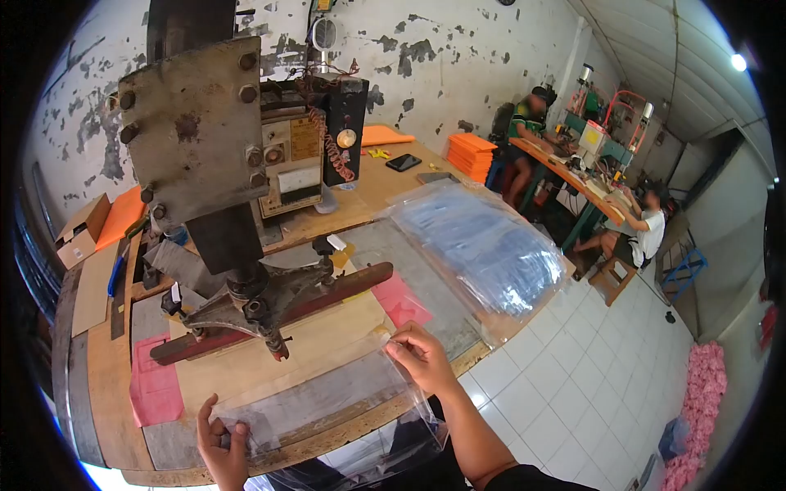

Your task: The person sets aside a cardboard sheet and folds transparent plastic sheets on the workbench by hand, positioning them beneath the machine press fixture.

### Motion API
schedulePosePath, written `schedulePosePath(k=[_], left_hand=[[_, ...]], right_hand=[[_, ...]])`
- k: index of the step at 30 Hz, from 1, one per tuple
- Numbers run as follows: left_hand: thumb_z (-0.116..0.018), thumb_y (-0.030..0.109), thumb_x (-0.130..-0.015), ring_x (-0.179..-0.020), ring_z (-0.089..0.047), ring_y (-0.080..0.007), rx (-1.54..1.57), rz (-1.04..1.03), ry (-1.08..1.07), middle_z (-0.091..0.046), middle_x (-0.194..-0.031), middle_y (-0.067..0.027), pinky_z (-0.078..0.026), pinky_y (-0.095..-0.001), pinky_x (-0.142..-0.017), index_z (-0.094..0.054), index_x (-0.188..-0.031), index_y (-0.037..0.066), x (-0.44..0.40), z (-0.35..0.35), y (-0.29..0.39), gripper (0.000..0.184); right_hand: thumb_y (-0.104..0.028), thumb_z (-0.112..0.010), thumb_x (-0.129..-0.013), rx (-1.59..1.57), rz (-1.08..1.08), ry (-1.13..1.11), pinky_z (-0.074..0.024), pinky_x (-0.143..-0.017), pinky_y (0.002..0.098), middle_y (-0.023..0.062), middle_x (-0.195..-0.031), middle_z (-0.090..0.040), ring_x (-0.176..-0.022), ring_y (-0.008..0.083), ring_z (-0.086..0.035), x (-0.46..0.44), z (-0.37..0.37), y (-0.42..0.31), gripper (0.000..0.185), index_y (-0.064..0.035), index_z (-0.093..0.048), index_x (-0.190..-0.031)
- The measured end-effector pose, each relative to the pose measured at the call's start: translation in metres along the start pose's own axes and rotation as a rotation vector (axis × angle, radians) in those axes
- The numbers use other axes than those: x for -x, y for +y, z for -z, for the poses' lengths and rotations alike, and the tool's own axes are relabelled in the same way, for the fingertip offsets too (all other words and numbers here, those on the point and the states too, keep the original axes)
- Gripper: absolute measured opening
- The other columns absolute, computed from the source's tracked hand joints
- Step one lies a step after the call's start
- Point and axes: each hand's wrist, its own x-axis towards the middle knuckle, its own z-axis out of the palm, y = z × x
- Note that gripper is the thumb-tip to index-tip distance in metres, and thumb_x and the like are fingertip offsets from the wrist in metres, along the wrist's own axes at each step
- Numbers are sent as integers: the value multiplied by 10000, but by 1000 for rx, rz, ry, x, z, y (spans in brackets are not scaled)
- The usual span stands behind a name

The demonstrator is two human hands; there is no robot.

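Observation:
A clear plastic sheet stretches between my two hands at the front edge of the bench, its lower part hanging over my lap. My right hand pinches its upper right corner between thumb and fingers. At the sheet's left side, my left hand has its fingers curled around the edge, with the index finger raised. Just beyond the sheet, a long press bar hangs from the heavy metal machine. Beneath the bar lies a tan board, with a pink sheet at its left end.
A stack of clear, bluish plastic sheets lies to the right. Farther back are a phone and orange packs. A cardboard box stands on the left. Two people sit at another bench across the tiled floor.

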Motion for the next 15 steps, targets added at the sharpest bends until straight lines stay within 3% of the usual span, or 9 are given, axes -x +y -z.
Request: schedulePosePath(k=[2,4,7,8,10,11,13,14,15], left_hand=[[-707,134,-937,-699,-530,-68,36,-48,18,-577,-739,16,-431,-235,-662,-564,-1263,-26,-2,7,-14,390],[-692,165,-960,-730,-571,-91,-18,-43,-90,-641,-784,-27,-454,-255,-688,-603,-1061,-23,-4,17,-24,232],[-682,174,-965,-756,-603,-120,28,-61,-52,-654,-793,-54,-469,-271,-712,-590,-917,3,-3,17,-18,199],[-682,174,-965,-756,-603,-120,33,-65,-53,-654,-793,-54,-469,-271,-712,-590,-917,3,-3,15,-11,199],[-463,276,-1092,-535,-467,-82,-65,-132,-48,-580,-706,-27,-427,-266,-538,-672,-890,19,-1,11,1,389],[-463,276,-1092,-535,-467,-82,-67,-133,-49,-580,-706,-27,-427,-266,-538,-672,-890,19,-1,11,0,389],[-549,231,-1073,-538,-370,2,63,-218,-52,-582,-720,36,-296,-203,-489,-667,-1017,33,0,10,-6,237],[-549,231,-1073,-538,-370,2,62,-217,-52,-582,-720,36,-296,-203,-489,-667,-1017,33,1,17,-15,237],[-596,273,-1048,-645,-489,-55,27,-142,-100,-632,-862,-24,-398,-244,-578,-652,-1114,32,1,27,-27,256]], right_hand=[[-108,-685,-974,-120,15,6,-430,-695,241,23,-958,-602,-785,93,-544,0,1,0,114,3,-705,-979],[-97,-676,-977,-145,-16,0,-428,-701,239,22,-963,-602,-797,93,-544,2,2,-3,103,1,-707,-980],[-93,-672,-978,-179,-42,-5,-428,-709,238,21,-967,-601,-809,92,-545,3,2,-3,100,0,-709,-982],[-99,-676,-978,-197,-47,-6,-428,-711,238,22,-966,-601,-810,92,-545,2,2,-3,106,1,-710,-983],[-108,-680,-977,-125,-11,-11,-429,-708,240,21,-960,-597,-805,93,-544,0,3,-7,114,1,-712,-989],[-117,-684,-977,-57,21,-17,-430,-704,241,20,-953,-593,-799,95,-543,-1,2,-8,123,2,-714,-994],[-130,-685,-980,-31,12,-18,-434,-694,245,22,-930,-607,-789,88,-547,-1,1,-7,137,1,-716,-1002],[-144,-687,-983,-2,4,-19,-438,-685,248,25,-908,-620,-778,82,-551,-1,1,-6,150,1,-718,-1010],[-144,-687,-983,-2,3,-19,-438,-685,248,25,-908,-620,-778,82,-551,0,0,-5,150,1,-718,-1010]])
